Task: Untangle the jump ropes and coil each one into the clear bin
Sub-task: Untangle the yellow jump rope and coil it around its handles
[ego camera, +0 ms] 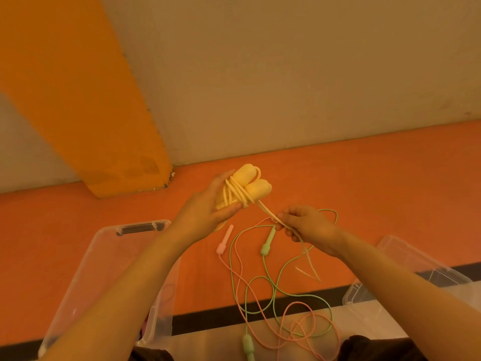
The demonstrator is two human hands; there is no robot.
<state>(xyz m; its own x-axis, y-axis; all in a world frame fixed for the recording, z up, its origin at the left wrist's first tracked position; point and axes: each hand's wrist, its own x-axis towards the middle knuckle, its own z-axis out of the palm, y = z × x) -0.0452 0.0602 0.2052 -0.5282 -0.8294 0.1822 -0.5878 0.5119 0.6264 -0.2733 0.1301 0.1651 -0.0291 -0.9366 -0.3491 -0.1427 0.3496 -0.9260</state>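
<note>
Both hands (left (205, 212), right (304, 225)) grip yellow rope (242, 191).

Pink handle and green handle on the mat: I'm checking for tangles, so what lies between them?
In the head view, pink cord and green cord run between the pink handle and green handle.

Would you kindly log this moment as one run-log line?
left hand holds yellow jump rope bundle | right hand pinches its cord | green jump rope, pink jump rope tangled on floor | clear bin left
</note>
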